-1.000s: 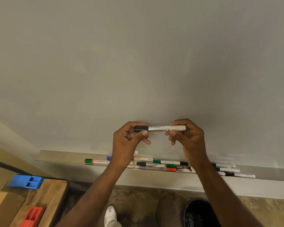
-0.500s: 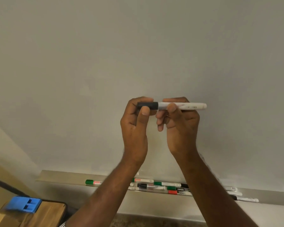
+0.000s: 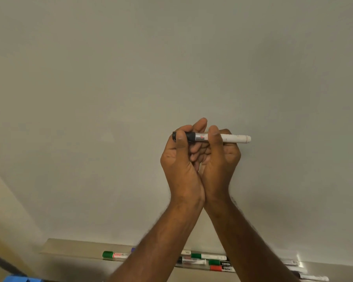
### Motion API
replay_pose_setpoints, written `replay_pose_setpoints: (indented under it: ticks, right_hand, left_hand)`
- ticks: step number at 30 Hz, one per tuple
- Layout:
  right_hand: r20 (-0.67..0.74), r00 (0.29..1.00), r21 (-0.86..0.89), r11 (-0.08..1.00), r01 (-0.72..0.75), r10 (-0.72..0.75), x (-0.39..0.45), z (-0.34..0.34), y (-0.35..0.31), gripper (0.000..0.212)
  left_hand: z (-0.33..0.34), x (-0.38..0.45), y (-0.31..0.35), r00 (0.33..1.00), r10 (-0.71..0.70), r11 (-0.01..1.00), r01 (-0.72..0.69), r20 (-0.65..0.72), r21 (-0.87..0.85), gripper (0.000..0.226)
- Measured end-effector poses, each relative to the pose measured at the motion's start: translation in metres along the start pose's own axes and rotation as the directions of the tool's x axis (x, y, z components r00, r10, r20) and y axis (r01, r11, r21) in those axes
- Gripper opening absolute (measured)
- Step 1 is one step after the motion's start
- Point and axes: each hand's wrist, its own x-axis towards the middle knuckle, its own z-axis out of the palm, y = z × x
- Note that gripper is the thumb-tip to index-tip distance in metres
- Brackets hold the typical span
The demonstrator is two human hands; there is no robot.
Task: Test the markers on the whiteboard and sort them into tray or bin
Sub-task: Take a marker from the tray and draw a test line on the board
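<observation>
I hold a white marker [image 3: 234, 138] with a black cap level in front of the blank whiteboard [image 3: 171, 68]. My left hand [image 3: 180, 159] grips the black cap end, thumb over it. My right hand [image 3: 218, 157] grips the barrel just to the right, thumb on top. The two hands touch each other. The marker's white end sticks out to the right. Whether the cap is seated or pulled loose is hidden by my fingers.
The whiteboard tray [image 3: 73, 249] runs along the bottom and holds several markers, among them a green-capped one [image 3: 114, 255] and a red-capped one [image 3: 221, 268]. A blue object [image 3: 18, 279] shows at the bottom left corner.
Both hands have risen with the marker, from just above the tray to well up the board, and have drawn together until they touch.
</observation>
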Motion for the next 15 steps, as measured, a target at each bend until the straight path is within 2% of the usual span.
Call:
replay_pose_setpoints:
  ticks: [2, 4, 7, 11, 15]
  right_hand:
    - [-0.023, 1.000, 0.022, 1.000, -0.006, 0.006, 0.002, 0.001, -0.002, 0.037]
    - [-0.036, 0.999, 0.025, 1.000, 0.008, -0.007, 0.003, -0.001, -0.003, 0.033]
    - [-0.039, 0.999, 0.062, 0.998, 0.023, -0.021, 0.001, -0.003, -0.003, 0.042]
    - [-0.192, 0.981, 0.168, 0.986, 0.013, 0.020, 0.008, -0.005, -0.001, 0.020]
    - [-0.223, 0.975, 0.212, 0.977, 0.029, 0.020, 0.018, -0.006, -0.003, 0.020]
  left_hand:
    - [0.002, 0.001, -0.001, 1.000, 0.001, 1.000, -0.001, 0.021, -0.003, 0.027]
    - [0.004, 0.001, -0.003, 0.999, -0.002, 1.000, 0.003, 0.038, -0.016, 0.027]
    - [0.005, -0.001, -0.004, 0.998, -0.014, 1.000, 0.016, 0.055, -0.022, 0.027]
    - [0.009, 0.005, -0.001, 0.990, -0.136, 0.967, 0.125, -0.036, -0.222, 0.028]
    - [0.015, 0.009, -0.001, 0.992, -0.125, 0.954, 0.121, 0.002, -0.275, 0.026]
